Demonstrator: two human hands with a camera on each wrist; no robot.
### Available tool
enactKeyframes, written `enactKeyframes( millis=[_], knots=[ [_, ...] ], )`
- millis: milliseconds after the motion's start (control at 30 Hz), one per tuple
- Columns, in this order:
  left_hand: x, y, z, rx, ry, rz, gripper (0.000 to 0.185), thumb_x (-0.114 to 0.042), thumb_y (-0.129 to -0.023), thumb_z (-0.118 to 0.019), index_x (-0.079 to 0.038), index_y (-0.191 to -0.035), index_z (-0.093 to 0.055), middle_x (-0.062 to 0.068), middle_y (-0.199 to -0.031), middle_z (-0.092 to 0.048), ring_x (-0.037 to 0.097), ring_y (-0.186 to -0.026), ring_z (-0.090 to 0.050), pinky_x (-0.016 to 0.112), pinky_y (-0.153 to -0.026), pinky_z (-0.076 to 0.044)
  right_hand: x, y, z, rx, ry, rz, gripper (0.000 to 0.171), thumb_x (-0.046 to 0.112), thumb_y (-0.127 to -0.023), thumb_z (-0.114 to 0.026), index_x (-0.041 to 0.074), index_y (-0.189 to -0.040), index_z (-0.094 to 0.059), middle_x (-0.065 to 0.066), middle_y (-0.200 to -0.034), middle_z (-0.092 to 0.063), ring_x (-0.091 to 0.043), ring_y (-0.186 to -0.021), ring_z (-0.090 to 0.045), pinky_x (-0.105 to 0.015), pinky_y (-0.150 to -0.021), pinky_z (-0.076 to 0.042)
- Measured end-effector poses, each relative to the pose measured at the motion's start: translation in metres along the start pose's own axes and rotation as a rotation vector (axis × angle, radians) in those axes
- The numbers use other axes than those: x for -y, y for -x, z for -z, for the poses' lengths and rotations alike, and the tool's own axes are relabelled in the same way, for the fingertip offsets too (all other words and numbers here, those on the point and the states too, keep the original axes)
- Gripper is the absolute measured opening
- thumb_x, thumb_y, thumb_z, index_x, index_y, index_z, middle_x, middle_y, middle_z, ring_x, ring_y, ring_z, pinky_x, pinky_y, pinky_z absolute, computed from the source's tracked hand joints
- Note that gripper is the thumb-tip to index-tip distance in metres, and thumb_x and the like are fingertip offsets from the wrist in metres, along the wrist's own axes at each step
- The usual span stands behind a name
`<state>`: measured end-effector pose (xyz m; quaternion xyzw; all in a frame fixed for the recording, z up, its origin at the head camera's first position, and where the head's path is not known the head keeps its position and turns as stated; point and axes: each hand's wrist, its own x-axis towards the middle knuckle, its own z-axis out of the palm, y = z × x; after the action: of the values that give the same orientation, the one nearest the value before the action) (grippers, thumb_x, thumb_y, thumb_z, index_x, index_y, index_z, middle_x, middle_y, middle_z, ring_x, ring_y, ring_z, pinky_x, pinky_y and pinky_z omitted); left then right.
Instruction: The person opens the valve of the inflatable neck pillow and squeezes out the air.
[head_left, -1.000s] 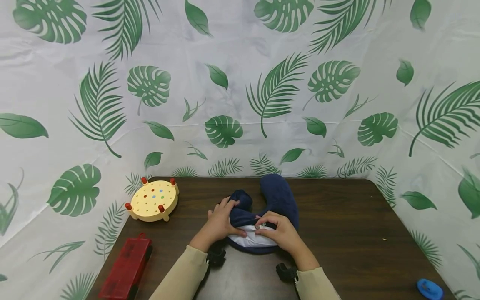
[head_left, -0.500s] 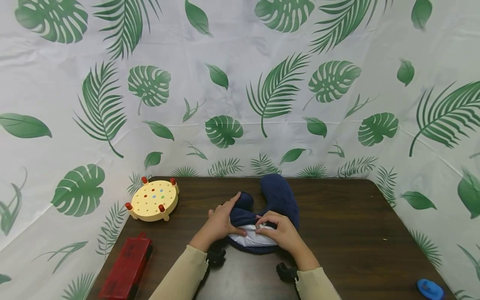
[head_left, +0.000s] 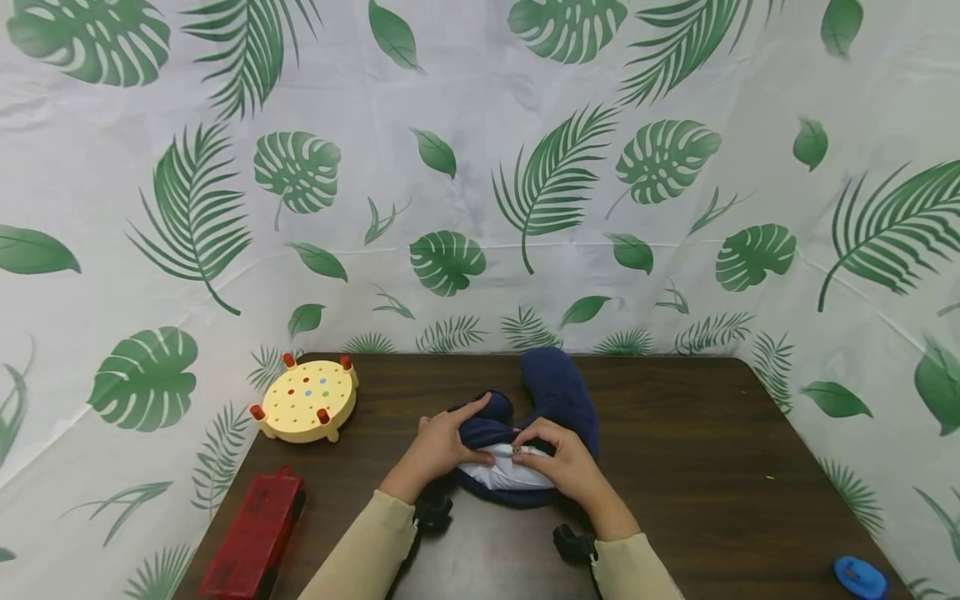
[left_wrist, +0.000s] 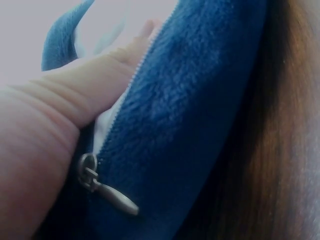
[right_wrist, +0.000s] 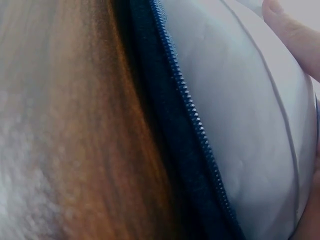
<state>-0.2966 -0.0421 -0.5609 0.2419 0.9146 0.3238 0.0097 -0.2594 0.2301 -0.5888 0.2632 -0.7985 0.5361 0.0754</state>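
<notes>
A navy plush neck pillow [head_left: 558, 392] lies curved on the table, its zipper undone along the near side. White inner lining [head_left: 504, 471] bulges through the opening. My left hand [head_left: 442, 442] grips the pillow's left part, thumb on the white lining and fingers spread over the navy cover. The left wrist view shows that thumb inside the opening, beside a metal zipper pull [left_wrist: 117, 199]. My right hand [head_left: 562, 460] pinches a small pale piece [head_left: 519, 450] with a dark spot between thumb and index finger at the opening; its kind is too small to tell.
A yellow round pegged toy [head_left: 306, 400] with red pegs stands at the table's back left. Nearer lies a red translucent case [head_left: 251, 533]. A small blue object [head_left: 860, 577] sits at the front right. A leaf-print cloth [head_left: 480, 192] hangs behind the table [head_left: 675, 433].
My left hand's fingers have shifted and straightened over the pillow's left end, the index finger now stretched out. My right hand has barely moved.
</notes>
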Motion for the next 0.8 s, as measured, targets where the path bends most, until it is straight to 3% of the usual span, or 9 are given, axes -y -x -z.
enactKeyframes(
  millis=[267, 467, 800],
  knots=[
    [0.0024, -0.0006, -0.0026, -0.002, -0.018, -0.001, 0.104, -0.053, -0.075, -0.098, -0.041, -0.165, -0.047, 0.008, -0.127, -0.08, 0.03, -0.124, -0.072, 0.052, -0.093, -0.037, -0.0031, -0.0001, 0.0011, 0.042, -0.047, 0.089, 0.024, 0.012, -0.093, -0.086, 0.017, -0.116, -0.083, 0.002, -0.11, -0.074, -0.018, -0.124, -0.071, -0.027, -0.107, -0.054],
    [0.0035, -0.0009, -0.0032, -0.002, -0.005, -0.006, 0.104, -0.054, -0.075, -0.098, -0.04, -0.165, -0.047, 0.007, -0.119, -0.081, 0.03, -0.124, -0.072, 0.053, -0.093, -0.037, -0.0044, 0.0006, 0.0013, 0.058, -0.062, 0.104, 0.03, 0.011, -0.09, -0.089, 0.017, -0.118, -0.084, 0.0, -0.11, -0.073, -0.019, -0.129, -0.07, -0.027, -0.108, -0.055],
    [0.0066, -0.0024, -0.0057, -0.008, 0.012, -0.026, 0.104, -0.054, -0.075, -0.097, -0.043, -0.165, -0.047, 0.004, -0.123, -0.082, 0.03, -0.126, -0.072, 0.057, -0.095, -0.038, 0.0015, -0.0003, -0.0027, -0.015, -0.029, 0.103, 0.021, 0.012, -0.09, -0.089, 0.018, -0.11, -0.084, 0.0, -0.106, -0.079, -0.014, -0.107, -0.073, -0.027, -0.094, -0.058]
  ],
)
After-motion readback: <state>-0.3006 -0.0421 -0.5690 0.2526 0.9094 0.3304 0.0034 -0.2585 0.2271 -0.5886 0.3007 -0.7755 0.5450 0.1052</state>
